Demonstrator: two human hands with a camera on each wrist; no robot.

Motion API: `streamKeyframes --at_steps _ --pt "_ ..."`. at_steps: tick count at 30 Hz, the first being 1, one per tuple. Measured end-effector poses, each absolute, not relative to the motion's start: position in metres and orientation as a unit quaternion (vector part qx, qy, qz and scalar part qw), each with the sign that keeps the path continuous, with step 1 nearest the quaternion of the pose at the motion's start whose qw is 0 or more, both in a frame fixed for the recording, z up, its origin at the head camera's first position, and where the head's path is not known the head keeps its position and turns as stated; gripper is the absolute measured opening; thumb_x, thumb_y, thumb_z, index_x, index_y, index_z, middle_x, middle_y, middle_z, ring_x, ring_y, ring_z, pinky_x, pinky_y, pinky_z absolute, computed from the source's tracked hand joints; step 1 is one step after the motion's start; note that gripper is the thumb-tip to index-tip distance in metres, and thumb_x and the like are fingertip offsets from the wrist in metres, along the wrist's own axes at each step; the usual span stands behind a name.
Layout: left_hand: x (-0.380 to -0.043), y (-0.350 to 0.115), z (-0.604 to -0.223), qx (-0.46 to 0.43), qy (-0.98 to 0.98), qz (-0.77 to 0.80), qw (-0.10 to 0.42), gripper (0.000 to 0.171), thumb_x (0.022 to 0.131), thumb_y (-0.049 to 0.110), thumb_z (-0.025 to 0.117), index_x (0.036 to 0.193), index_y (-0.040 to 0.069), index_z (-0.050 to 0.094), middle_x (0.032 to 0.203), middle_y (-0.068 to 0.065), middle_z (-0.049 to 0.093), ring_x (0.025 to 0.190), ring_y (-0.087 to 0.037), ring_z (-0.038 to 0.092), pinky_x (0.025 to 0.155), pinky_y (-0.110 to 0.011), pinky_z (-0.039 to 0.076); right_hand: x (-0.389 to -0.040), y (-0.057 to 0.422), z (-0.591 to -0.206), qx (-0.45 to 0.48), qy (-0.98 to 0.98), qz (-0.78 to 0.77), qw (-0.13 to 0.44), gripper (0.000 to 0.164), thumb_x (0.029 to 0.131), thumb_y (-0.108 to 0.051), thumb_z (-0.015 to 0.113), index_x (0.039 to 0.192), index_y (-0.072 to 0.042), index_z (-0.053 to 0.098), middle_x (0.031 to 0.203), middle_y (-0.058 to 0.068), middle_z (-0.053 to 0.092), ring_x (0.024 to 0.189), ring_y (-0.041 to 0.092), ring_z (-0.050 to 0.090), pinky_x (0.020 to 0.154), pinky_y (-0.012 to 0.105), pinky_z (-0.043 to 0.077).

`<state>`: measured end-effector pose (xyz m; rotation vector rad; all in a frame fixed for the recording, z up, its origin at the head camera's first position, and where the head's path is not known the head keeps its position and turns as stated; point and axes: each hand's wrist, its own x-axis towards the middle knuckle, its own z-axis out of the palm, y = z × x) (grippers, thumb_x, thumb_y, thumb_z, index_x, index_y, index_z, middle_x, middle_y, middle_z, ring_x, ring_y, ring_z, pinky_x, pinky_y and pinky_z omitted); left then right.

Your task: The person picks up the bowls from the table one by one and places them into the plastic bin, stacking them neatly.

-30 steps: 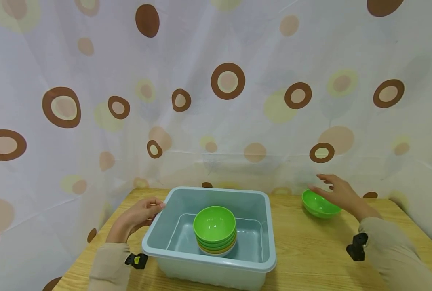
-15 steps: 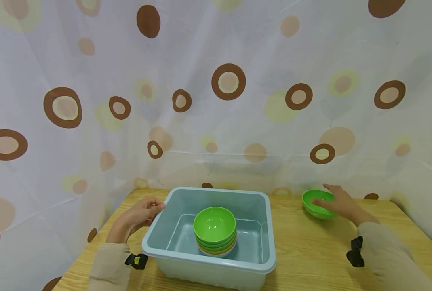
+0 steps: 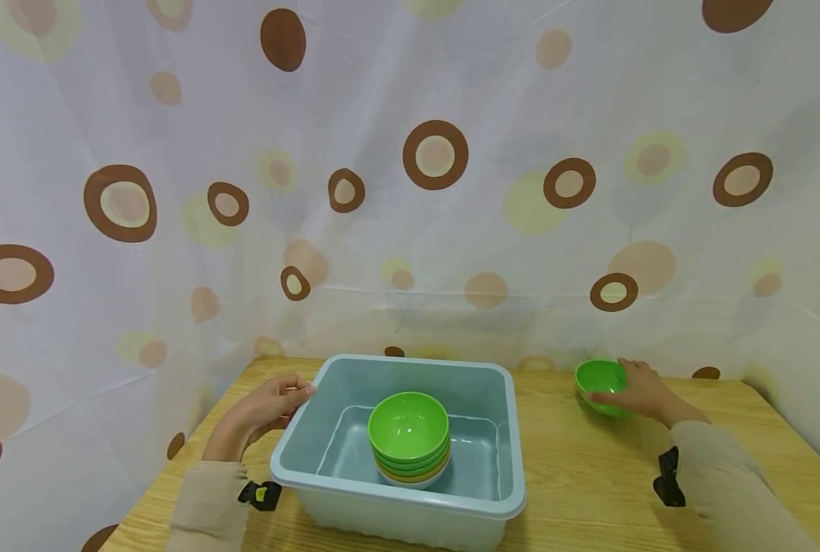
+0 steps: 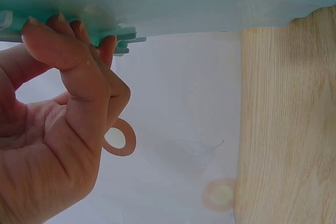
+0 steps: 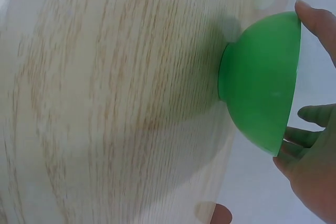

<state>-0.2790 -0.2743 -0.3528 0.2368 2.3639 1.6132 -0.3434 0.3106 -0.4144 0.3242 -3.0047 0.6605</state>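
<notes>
My left hand (image 3: 269, 406) grips the left side rim of a pale blue-grey plastic tub (image 3: 410, 491). In the left wrist view its fingers (image 4: 63, 51) curl up against the tub's edge. Inside the tub stands a stack of bowls (image 3: 408, 429): a green one on top, more green, then yellow and white below. At the back right, my right hand (image 3: 640, 395) spans the rim of a single green bowl (image 5: 265, 77). That bowl sits upright on its foot on the table. The thumb and fingers lie at opposite sides of its rim; the hand hides its right part.
The wooden table (image 3: 568, 475) carries both the tub and the single bowl. A white curtain (image 3: 382, 230) with brown and yellow circles hangs behind and to the left. Each wrist wears a small black camera mount (image 3: 669, 477).
My right hand has come down and left onto the single green bowl, its thumb and fingers now at the rim. The left hand, tub and stack stay in place.
</notes>
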Motion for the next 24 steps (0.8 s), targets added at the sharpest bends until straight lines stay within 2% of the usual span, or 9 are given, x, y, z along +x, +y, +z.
streamKeyframes --at_steps 24 --pt "-0.278 -0.274 -0.352 0.077 0.821 0.551 0.125 0.031 0.101 0.024 0.051 0.112 -0.004 0.052 0.086 -0.006 0.060 0.072 -0.015 0.059 0.068 -0.031 0.053 -0.344 0.302 -0.406 0.122 -0.976 0.177 0.043 0.103 0.074 -0.049 0.076 0.126 0.029 0.033 0.114 0.049 0.041 0.103 0.062 0.044 0.080 0.066 0.043"
